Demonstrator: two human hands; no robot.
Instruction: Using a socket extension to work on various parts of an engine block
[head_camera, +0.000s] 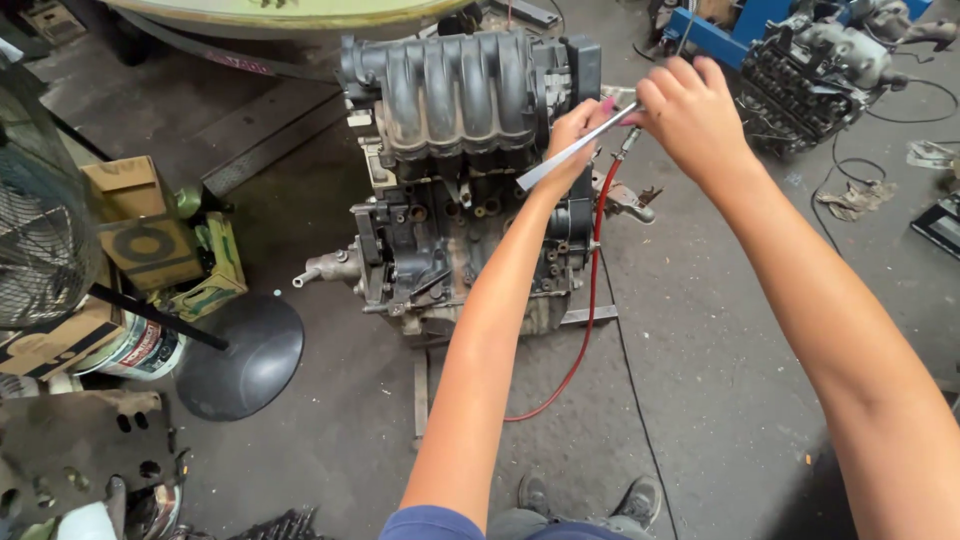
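Both hands on the long silver wrench bar (575, 150) at the engine block's (465, 170) right side: right hand (690, 115) grip closed on its far end, left hand (575, 135) wrapped mid-shaft (red hose (590, 300) hangs just below), looks mid-turn on a fastener.
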